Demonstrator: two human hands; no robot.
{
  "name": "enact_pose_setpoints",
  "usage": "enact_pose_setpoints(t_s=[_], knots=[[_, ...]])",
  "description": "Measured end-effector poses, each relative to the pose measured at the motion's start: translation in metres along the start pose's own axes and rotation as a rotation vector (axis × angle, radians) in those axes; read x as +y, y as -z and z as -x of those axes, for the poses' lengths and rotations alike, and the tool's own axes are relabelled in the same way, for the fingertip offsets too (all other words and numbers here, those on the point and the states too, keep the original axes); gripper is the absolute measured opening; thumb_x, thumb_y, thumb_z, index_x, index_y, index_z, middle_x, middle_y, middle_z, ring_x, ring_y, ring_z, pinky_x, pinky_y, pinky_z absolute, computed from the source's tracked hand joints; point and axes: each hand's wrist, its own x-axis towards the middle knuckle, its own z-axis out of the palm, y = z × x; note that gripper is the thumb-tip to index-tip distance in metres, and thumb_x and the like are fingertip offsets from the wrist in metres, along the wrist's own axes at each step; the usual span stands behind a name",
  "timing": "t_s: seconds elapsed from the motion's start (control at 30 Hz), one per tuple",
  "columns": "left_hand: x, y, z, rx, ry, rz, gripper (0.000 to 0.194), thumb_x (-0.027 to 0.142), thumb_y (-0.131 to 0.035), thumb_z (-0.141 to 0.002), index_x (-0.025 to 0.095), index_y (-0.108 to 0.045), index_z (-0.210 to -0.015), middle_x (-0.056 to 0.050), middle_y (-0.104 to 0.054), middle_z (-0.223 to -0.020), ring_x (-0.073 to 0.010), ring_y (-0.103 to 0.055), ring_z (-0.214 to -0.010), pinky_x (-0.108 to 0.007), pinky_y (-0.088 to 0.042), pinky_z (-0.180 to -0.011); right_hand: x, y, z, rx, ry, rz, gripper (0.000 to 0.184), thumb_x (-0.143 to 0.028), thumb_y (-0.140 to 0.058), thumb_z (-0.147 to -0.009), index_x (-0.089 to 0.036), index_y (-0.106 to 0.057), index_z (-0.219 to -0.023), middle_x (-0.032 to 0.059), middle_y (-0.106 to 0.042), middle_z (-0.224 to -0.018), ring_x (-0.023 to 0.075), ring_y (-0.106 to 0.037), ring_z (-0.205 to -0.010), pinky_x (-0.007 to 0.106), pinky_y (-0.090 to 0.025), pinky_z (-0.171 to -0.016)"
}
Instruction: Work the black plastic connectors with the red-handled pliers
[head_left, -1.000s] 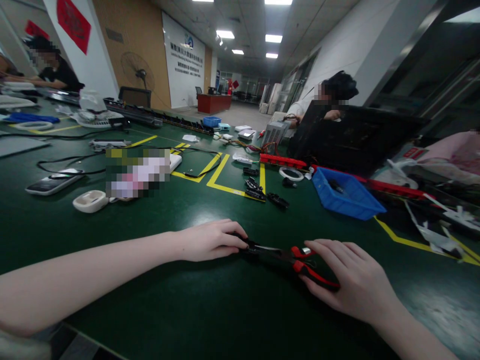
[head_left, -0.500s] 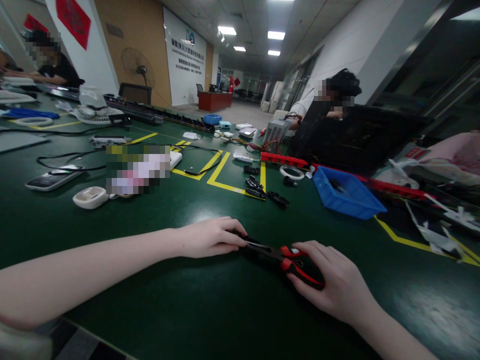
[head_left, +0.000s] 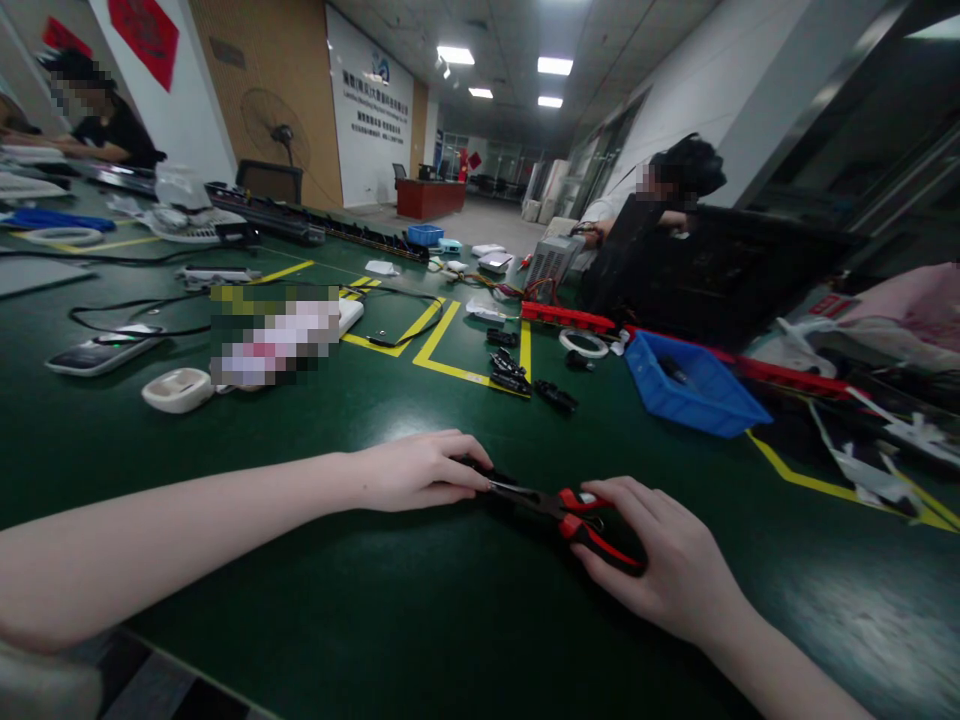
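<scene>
My right hand point(head_left: 660, 550) is closed round the red and black handles of long-nose pliers point(head_left: 551, 505). The pliers' handles are spread a little, and their jaws point left toward my left hand point(head_left: 431, 470). Its fingers are bent together over a small dark part point(head_left: 474, 464) at the tip of the jaws. Most of that part is hidden under the fingers, so its kind cannot be made out. Both hands rest low over the green table point(head_left: 420, 620).
Several small black parts point(head_left: 510, 370) lie beyond my hands, by yellow tape. A blue bin point(head_left: 690, 385) stands to their right. At left are a phone point(head_left: 105, 350), a cream case point(head_left: 178, 390) and a black cord point(head_left: 150, 337). A person sits behind a large black panel point(head_left: 720, 270).
Both hands and the pliers hold nearly the same pose. The view has shifted very slightly. Across the table, the person's hand by the black panel has moved a little.
</scene>
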Motion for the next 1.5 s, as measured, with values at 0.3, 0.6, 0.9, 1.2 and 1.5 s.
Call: enact_pose_setpoints(t_s=[0.3, 0.6, 0.9, 1.2, 1.5], knots=[[0.001, 0.001, 0.000, -0.001, -0.002, -0.008, 0.028, 0.020, -0.053, -0.096, 0.020, -0.063, -0.122, -0.012, -0.056, -0.129, -0.0233, -0.056, -0.114, -0.036, -0.048, -0.097, -0.003, -0.001, -0.001, -0.062, -0.020, -0.027, 0.036, -0.041, -0.061, -0.081, -0.018, -0.059, -0.110, 0.0093, -0.069, -0.096, 0.0208, -0.064, -0.077, 0.033, -0.048, -0.066], [0.002, 0.000, -0.001, -0.008, 0.000, 0.007, 0.032, 0.019, -0.052, -0.097, 0.020, -0.059, -0.127, -0.012, -0.056, -0.129, -0.0239, -0.055, -0.116, -0.038, -0.046, -0.100, 0.000, 0.001, -0.001, -0.063, 0.002, -0.018, 0.035, -0.041, -0.059, -0.082, -0.018, -0.058, -0.109, 0.0096, -0.069, -0.094, 0.0197, -0.063, -0.073, 0.033, -0.047, -0.066], [-0.001, -0.001, -0.001, 0.016, 0.009, 0.113, 0.030, 0.017, -0.055, -0.095, 0.020, -0.063, -0.123, -0.011, -0.058, -0.127, -0.0229, -0.056, -0.117, -0.036, -0.047, -0.100, -0.009, 0.001, -0.007, -0.064, 0.033, -0.001, 0.035, -0.039, -0.060, -0.083, -0.016, -0.057, -0.109, 0.0108, -0.068, -0.094, 0.0198, -0.064, -0.075, 0.032, -0.049, -0.065], [-0.001, -0.001, -0.001, 0.025, 0.028, 0.153, 0.033, 0.016, -0.055, -0.094, 0.020, -0.058, -0.127, -0.011, -0.059, -0.126, -0.0214, -0.056, -0.117, -0.035, -0.047, -0.100, -0.012, 0.002, -0.009, -0.108, -0.011, -0.024, 0.036, -0.040, -0.059, -0.082, -0.015, -0.060, -0.108, 0.0110, -0.069, -0.095, 0.0197, -0.064, -0.074, 0.032, -0.050, -0.064], [-0.001, -0.001, -0.001, 0.017, -0.002, 0.100, 0.040, 0.016, -0.053, -0.095, 0.022, -0.052, -0.135, -0.012, -0.057, -0.129, -0.0235, -0.054, -0.119, -0.039, -0.045, -0.101, -0.015, 0.002, -0.011, -0.118, -0.028, -0.025, 0.035, -0.041, -0.059, -0.083, -0.016, -0.060, -0.108, 0.0105, -0.069, -0.094, 0.0202, -0.064, -0.074, 0.033, -0.049, -0.065]])
